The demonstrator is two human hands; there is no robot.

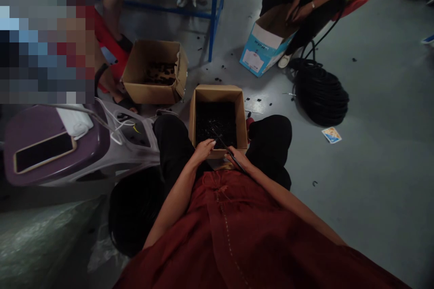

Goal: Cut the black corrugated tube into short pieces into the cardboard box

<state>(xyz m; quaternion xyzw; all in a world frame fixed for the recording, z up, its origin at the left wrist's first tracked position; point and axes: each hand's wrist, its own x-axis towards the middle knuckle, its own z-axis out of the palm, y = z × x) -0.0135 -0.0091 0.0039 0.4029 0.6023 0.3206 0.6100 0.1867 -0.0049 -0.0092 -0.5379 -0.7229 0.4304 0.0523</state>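
Between my knees stands an open cardboard box (pixel 241 119) with many small black pieces (pixel 215 117) in it. My left hand (pixel 204 148) is at its near edge, fingers closed in a pinch; what they hold is too small and dark to make out. To its right, my right hand (pixel 236 159) is wrapped round a long thin black piece (pixel 237 162) that slants from my wrist up over the box. Its far end narrows near my left fingertips. I cannot tell whether it is a tool or a strip.
Another cardboard box (pixel 135 92) with black pieces stands ahead left. At far right a seated person's hands (pixel 298 13) are over a blue-and-white box (pixel 261 56). A black coil (pixel 320 92) lies nearby. On my left, a purple-topped stool (pixel 91 144) bears a phone (pixel 45 151).
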